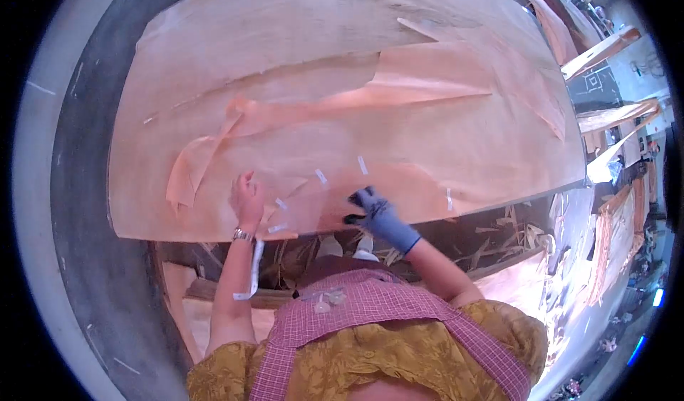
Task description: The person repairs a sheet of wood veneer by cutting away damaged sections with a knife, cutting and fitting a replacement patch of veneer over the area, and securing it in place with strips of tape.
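Observation:
A large sheet of thin wood veneer (pixel 306 144) lies before me, with a pinkish patch of veneer (pixel 406 187) near its front edge. Short white tape strips (pixel 321 176) are stuck along that edge. My left hand (pixel 247 200), bare with a wristwatch, is over the sheet near the front left; its fingers are curled in, and whatever they hold is hidden. A long white strip (pixel 256 265) hangs beside the left forearm. My right hand (pixel 381 219), in a grey-blue glove with dark fingertips, reaches over the front edge with fingers apart, holding nothing visible.
Torn, folded veneer pieces (pixel 306 109) lie raised across the middle of the sheet. Veneer scraps (pixel 491 237) litter the floor under the front edge. Wooden pieces (pixel 602 53) jut out at the right, and a stack of sheets (pixel 616 237) stands farther right.

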The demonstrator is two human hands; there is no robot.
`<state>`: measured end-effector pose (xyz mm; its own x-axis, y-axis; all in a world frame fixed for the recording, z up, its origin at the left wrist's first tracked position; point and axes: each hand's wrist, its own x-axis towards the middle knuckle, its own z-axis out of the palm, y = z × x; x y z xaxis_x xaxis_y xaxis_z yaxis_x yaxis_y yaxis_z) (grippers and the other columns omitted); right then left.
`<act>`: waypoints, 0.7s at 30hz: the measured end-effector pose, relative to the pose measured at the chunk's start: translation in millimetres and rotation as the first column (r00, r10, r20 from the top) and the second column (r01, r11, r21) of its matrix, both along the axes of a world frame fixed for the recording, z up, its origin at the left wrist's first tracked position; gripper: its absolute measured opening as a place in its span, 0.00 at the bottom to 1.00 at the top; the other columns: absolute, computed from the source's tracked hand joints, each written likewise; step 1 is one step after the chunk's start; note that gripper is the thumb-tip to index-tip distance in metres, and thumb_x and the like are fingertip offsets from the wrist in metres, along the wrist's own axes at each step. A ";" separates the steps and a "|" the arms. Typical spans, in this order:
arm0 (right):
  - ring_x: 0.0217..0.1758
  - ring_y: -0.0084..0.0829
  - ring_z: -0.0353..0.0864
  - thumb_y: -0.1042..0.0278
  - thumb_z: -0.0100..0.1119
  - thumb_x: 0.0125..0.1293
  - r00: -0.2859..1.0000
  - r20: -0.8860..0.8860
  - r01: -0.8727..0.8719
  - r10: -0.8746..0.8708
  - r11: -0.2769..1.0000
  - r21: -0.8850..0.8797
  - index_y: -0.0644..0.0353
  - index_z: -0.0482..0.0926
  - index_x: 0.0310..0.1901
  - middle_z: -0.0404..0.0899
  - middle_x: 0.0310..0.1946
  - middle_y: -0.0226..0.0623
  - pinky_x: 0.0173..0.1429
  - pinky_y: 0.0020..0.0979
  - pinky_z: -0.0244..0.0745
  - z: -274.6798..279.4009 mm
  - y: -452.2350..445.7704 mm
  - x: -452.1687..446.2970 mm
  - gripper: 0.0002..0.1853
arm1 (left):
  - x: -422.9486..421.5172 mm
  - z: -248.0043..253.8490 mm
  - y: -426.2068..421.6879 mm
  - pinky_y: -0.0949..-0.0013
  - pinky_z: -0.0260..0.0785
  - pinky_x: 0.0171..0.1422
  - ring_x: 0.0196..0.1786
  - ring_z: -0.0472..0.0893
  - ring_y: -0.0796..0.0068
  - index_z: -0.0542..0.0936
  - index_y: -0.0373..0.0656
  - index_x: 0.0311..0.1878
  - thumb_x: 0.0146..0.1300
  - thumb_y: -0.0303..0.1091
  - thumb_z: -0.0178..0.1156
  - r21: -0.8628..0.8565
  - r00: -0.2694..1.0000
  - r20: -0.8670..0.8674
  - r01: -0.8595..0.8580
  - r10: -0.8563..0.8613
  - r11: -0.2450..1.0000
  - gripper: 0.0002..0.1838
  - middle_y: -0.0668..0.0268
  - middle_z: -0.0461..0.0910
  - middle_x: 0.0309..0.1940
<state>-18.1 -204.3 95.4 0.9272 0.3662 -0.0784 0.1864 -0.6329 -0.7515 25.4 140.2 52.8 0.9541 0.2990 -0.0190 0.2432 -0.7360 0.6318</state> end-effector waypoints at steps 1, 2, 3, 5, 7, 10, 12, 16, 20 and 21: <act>0.53 0.49 0.79 0.52 0.73 0.54 0.998 0.039 -0.039 0.046 0.982 -0.185 0.56 0.75 0.51 0.74 0.49 0.46 0.54 0.43 0.77 -23.2 -24.9 -2.5 0.28 | -23.3 8.2 5.3 0.49 0.62 0.68 0.64 0.73 0.58 0.75 0.45 0.60 0.57 0.36 0.64 0.109 0.995 -0.098 0.029 -0.018 0.994 0.26 0.59 0.75 0.61; 0.52 0.49 0.79 0.53 0.71 0.55 0.994 0.068 -0.062 0.083 0.962 -0.264 0.55 0.75 0.50 0.75 0.48 0.46 0.53 0.45 0.77 -39.3 -40.4 -3.0 0.25 | -46.6 11.8 9.3 0.49 0.60 0.70 0.67 0.71 0.57 0.74 0.45 0.62 0.57 0.38 0.67 0.214 0.978 -0.205 0.070 -0.026 0.974 0.29 0.58 0.74 0.63; 0.52 0.48 0.79 0.54 0.69 0.56 0.988 0.097 -0.082 0.122 0.936 -0.342 0.55 0.76 0.49 0.75 0.46 0.46 0.52 0.46 0.77 -55.0 -55.7 -3.5 0.22 | -67.8 10.2 10.3 0.48 0.57 0.72 0.69 0.68 0.57 0.71 0.46 0.65 0.54 0.41 0.69 0.292 0.973 -0.209 0.161 -0.101 0.943 0.34 0.58 0.70 0.66; 0.49 0.47 0.80 0.56 0.65 0.59 0.980 0.087 -0.140 0.179 0.930 -0.341 0.53 0.78 0.46 0.77 0.43 0.45 0.50 0.48 0.78 -67.9 -63.1 4.5 0.17 | -99.3 5.8 9.0 0.45 0.51 0.75 0.74 0.61 0.55 0.66 0.49 0.71 0.49 0.47 0.75 0.432 0.939 -0.226 0.336 -0.260 0.837 0.46 0.58 0.64 0.71; 0.47 0.47 0.81 0.54 0.64 0.61 0.964 0.019 -0.237 0.264 0.893 -0.383 0.52 0.79 0.44 0.78 0.42 0.44 0.48 0.49 0.78 -66.6 -63.9 20.5 0.15 | -109.6 8.7 6.6 0.43 0.48 0.76 0.76 0.57 0.54 0.60 0.52 0.74 0.44 0.50 0.77 0.435 0.916 -0.280 0.388 -0.288 0.812 0.54 0.59 0.59 0.74; 0.45 0.47 0.82 0.51 0.63 0.61 0.922 0.034 -0.339 0.385 0.847 -0.410 0.49 0.81 0.42 0.80 0.41 0.41 0.45 0.48 0.79 -60.2 -63.6 34.9 0.14 | -108.0 2.2 9.2 0.41 0.46 0.77 0.77 0.56 0.54 0.56 0.56 0.77 0.38 0.52 0.79 0.488 0.911 -0.249 0.412 -0.329 0.770 0.61 0.59 0.56 0.76; 0.47 0.47 0.82 0.48 0.63 0.62 0.935 0.034 -0.311 0.353 0.862 -0.400 0.47 0.83 0.41 0.80 0.41 0.42 0.45 0.48 0.78 -51.5 -66.4 38.3 0.14 | -106.7 2.6 10.3 0.41 0.45 0.78 0.77 0.56 0.54 0.56 0.56 0.76 0.38 0.52 0.79 0.525 0.910 -0.201 0.413 -0.363 0.745 0.60 0.59 0.56 0.75; 0.47 0.47 0.82 0.47 0.63 0.63 0.954 0.039 -0.261 0.296 0.890 -0.373 0.49 0.83 0.43 0.80 0.41 0.43 0.47 0.47 0.78 -21.2 -65.5 49.0 0.16 | -105.6 38.6 -7.3 0.43 0.48 0.78 0.76 0.58 0.55 0.62 0.52 0.72 0.44 0.46 0.76 0.548 0.919 -0.006 0.333 -0.395 0.767 0.50 0.57 0.59 0.74; 0.47 0.46 0.81 0.48 0.63 0.63 0.971 0.134 -0.131 0.198 0.911 -0.392 0.51 0.81 0.41 0.79 0.39 0.43 0.48 0.46 0.78 9.5 -62.3 54.4 0.16 | -134.3 6.1 -48.4 0.45 0.48 0.78 0.77 0.56 0.53 0.63 0.46 0.71 0.49 0.46 0.73 0.411 0.695 0.045 0.642 -0.717 0.648 0.47 0.55 0.59 0.73; 0.46 0.46 0.81 0.48 0.63 0.63 0.976 0.137 -0.100 0.170 0.905 -0.413 0.51 0.81 0.40 0.78 0.39 0.42 0.48 0.46 0.78 19.0 -59.5 54.9 0.16 | -137.3 -5.5 -66.2 0.45 0.48 0.79 0.78 0.55 0.53 0.61 0.45 0.72 0.49 0.46 0.73 0.316 0.645 -0.032 0.731 -0.763 0.604 0.48 0.55 0.58 0.74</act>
<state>36.8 -263.8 114.4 0.8836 0.4585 -0.0951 0.3906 -0.8338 -0.3902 -111.9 74.0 47.3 0.8383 -0.5434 0.0454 -0.5213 -0.7742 0.3589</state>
